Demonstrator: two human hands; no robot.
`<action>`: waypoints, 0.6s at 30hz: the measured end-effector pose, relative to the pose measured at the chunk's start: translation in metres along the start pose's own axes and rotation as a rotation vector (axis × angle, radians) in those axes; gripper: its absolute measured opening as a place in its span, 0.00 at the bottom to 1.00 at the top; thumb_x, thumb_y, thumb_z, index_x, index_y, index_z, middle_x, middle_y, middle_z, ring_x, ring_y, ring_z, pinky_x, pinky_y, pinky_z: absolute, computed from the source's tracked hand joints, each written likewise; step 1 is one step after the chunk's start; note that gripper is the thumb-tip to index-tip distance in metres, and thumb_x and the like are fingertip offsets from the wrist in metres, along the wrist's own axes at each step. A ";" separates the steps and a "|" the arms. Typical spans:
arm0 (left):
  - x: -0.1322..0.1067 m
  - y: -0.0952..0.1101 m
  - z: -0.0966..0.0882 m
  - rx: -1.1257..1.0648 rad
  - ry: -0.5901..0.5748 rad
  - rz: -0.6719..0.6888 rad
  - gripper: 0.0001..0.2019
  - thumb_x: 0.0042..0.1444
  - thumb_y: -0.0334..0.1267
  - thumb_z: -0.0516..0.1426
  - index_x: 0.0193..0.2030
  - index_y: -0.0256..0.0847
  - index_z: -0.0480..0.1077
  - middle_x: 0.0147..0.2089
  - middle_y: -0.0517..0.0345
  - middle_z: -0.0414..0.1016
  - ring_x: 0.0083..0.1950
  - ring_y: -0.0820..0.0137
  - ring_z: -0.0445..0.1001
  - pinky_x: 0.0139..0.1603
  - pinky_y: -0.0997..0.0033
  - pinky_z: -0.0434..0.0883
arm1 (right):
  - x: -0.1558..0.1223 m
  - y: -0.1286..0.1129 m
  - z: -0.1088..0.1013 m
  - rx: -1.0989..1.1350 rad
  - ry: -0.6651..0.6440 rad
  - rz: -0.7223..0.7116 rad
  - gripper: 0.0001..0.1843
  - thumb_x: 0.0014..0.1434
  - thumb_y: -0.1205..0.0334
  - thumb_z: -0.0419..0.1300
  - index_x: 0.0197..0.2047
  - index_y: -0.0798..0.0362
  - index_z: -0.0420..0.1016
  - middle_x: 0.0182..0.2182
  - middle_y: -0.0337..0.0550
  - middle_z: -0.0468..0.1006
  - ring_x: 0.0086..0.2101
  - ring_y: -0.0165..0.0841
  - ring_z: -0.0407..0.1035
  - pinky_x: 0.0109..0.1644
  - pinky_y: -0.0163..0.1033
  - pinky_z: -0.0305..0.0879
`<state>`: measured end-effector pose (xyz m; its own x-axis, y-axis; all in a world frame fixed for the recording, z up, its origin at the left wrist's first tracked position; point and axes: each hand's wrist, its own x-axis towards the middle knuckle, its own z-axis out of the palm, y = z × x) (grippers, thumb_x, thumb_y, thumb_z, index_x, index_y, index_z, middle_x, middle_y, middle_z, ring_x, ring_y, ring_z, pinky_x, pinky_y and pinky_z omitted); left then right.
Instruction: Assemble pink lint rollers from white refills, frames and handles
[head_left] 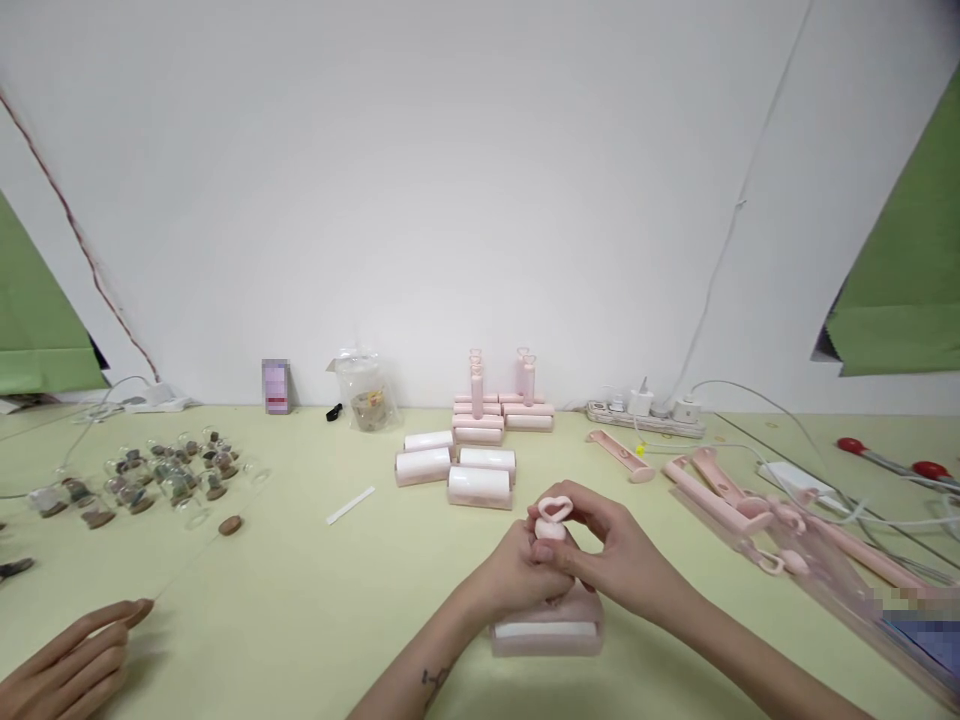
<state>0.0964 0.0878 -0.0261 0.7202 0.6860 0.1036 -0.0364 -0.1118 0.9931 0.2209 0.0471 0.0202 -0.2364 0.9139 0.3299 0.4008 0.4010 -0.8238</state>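
Low in the middle of the head view is a pink lint roller, its white roll at the bottom and its handle upright with a heart-shaped loop on top. My left hand is closed around the handle. From the other side, my right hand grips the handle top just below the loop with thumb and fingers. The palms and much of the handle are hidden. Beyond my hands lie several white sticky rolls, and behind them several assembled pink lint rollers stand near the wall.
Pink holder parts and a loose pink cover lie to the right, near a power strip and cables. At left, another person's hand is near several small glass domes. A white strip lies left of centre.
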 end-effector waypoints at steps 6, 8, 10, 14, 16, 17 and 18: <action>-0.011 0.011 0.003 -0.037 0.014 0.003 0.10 0.39 0.27 0.45 0.24 0.38 0.65 0.22 0.65 0.66 0.23 0.79 0.58 0.24 0.75 0.56 | 0.009 -0.006 -0.007 -0.094 -0.173 -0.004 0.09 0.57 0.57 0.50 0.31 0.51 0.66 0.27 0.36 0.69 0.30 0.30 0.65 0.33 0.34 0.62; -0.013 0.013 0.003 -0.042 0.020 -0.009 0.10 0.39 0.27 0.45 0.24 0.39 0.65 0.22 0.66 0.66 0.25 0.78 0.59 0.25 0.74 0.57 | 0.011 -0.006 -0.004 -0.098 -0.161 0.014 0.07 0.57 0.60 0.50 0.30 0.51 0.64 0.25 0.35 0.67 0.27 0.29 0.63 0.27 0.32 0.61; -0.013 0.012 0.002 -0.034 0.023 -0.024 0.10 0.37 0.27 0.46 0.25 0.40 0.65 0.23 0.67 0.66 0.27 0.77 0.60 0.26 0.74 0.57 | 0.012 -0.006 0.001 -0.097 -0.114 0.009 0.05 0.55 0.64 0.50 0.29 0.51 0.64 0.25 0.35 0.66 0.27 0.29 0.62 0.27 0.32 0.60; -0.012 0.008 -0.001 -0.036 0.033 -0.034 0.12 0.38 0.27 0.47 0.29 0.42 0.66 0.29 0.69 0.68 0.34 0.74 0.63 0.30 0.74 0.59 | 0.014 -0.004 0.012 -0.084 -0.073 -0.002 0.08 0.47 0.71 0.50 0.29 0.50 0.66 0.26 0.35 0.66 0.26 0.29 0.61 0.29 0.33 0.59; -0.011 0.006 -0.004 -0.071 -0.009 -0.040 0.09 0.40 0.29 0.49 0.30 0.41 0.66 0.29 0.68 0.67 0.34 0.74 0.64 0.32 0.72 0.60 | 0.014 -0.004 0.015 -0.056 -0.064 0.002 0.11 0.47 0.72 0.49 0.31 0.50 0.68 0.27 0.35 0.67 0.26 0.28 0.61 0.29 0.33 0.59; -0.010 0.005 -0.006 -0.094 -0.044 -0.045 0.07 0.40 0.31 0.51 0.29 0.40 0.66 0.28 0.67 0.67 0.33 0.74 0.65 0.33 0.71 0.60 | 0.014 -0.004 0.015 -0.042 -0.051 0.008 0.11 0.47 0.72 0.49 0.31 0.50 0.68 0.28 0.36 0.68 0.26 0.28 0.61 0.29 0.33 0.59; -0.008 0.004 -0.007 -0.118 -0.083 -0.051 0.05 0.40 0.36 0.54 0.27 0.39 0.66 0.26 0.65 0.66 0.31 0.74 0.65 0.32 0.70 0.61 | 0.013 -0.004 0.015 -0.030 -0.035 0.016 0.09 0.48 0.71 0.49 0.31 0.50 0.68 0.28 0.36 0.68 0.27 0.29 0.62 0.30 0.33 0.60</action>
<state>0.0851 0.0868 -0.0223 0.7779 0.6262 0.0524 -0.0758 0.0108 0.9971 0.2029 0.0568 0.0213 -0.2602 0.9177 0.3003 0.4313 0.3887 -0.8142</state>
